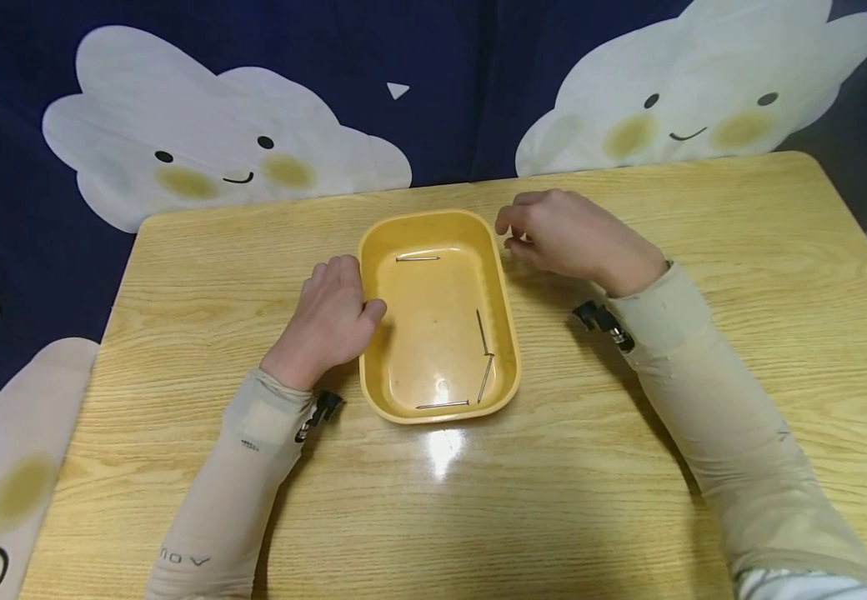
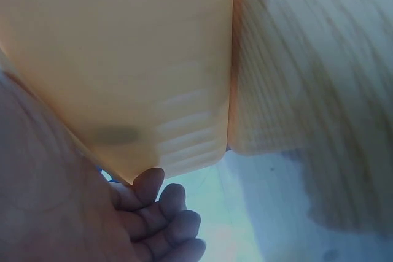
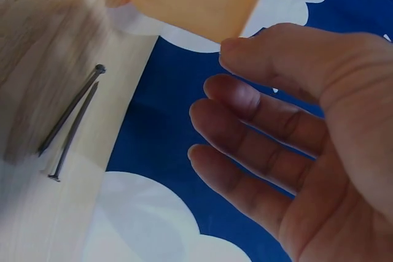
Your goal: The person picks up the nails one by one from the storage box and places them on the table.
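Your left hand (image 1: 328, 318) holds its thumb (image 1: 374, 312) apart from the fingers (image 2: 183, 225); your right hand (image 1: 564, 236), farther forward, curves loosely. Left arm (image 1: 219, 500) and right arm (image 1: 726, 425) slant inward.

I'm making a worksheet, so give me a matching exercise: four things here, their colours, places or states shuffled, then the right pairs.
1. Tray
2. Left hand
3. Right hand
4. Backdrop

A. Holding nothing
B. Dark blue with white clouds
C. Touching the tray's left side
D. Yellow, four nails inside

1-D; 2-C; 3-A; 4-B
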The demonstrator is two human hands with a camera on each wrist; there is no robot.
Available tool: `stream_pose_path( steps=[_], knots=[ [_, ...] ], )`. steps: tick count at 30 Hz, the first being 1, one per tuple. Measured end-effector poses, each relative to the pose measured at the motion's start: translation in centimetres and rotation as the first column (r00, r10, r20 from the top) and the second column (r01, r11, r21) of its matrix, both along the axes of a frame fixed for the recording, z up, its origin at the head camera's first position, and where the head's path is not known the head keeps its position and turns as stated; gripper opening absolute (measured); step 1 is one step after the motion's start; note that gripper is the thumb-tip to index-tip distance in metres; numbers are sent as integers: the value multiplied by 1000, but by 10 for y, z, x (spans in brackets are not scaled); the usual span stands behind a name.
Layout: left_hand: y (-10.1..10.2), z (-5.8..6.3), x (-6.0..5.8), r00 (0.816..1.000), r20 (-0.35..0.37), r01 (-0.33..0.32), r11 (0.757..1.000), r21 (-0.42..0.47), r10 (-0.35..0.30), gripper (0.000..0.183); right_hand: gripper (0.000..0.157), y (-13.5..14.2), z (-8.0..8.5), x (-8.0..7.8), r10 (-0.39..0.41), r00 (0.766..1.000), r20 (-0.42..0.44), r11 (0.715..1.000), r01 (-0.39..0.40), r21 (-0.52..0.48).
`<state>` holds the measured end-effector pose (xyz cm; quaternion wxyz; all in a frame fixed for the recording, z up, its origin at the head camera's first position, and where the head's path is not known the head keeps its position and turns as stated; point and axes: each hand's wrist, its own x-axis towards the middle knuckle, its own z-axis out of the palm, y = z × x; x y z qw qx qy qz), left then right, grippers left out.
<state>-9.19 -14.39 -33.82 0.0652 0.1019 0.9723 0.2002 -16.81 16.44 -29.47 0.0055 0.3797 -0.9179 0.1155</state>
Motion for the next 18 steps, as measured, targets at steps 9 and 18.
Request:
stream_pose_path(
  steps=[9, 18],
  knots=[
    [0, 0, -1, 1000, -4, 1, 1000, -5, -1, 33, 11, -5, 6, 9, 28, 998, -56, 999, -29, -26],
    [1, 0, -2, 1000, 0, 3, 1000, -3, -3, 33, 12, -11, 11, 16, 44, 997, -70, 999, -44, -3]
  ],
)
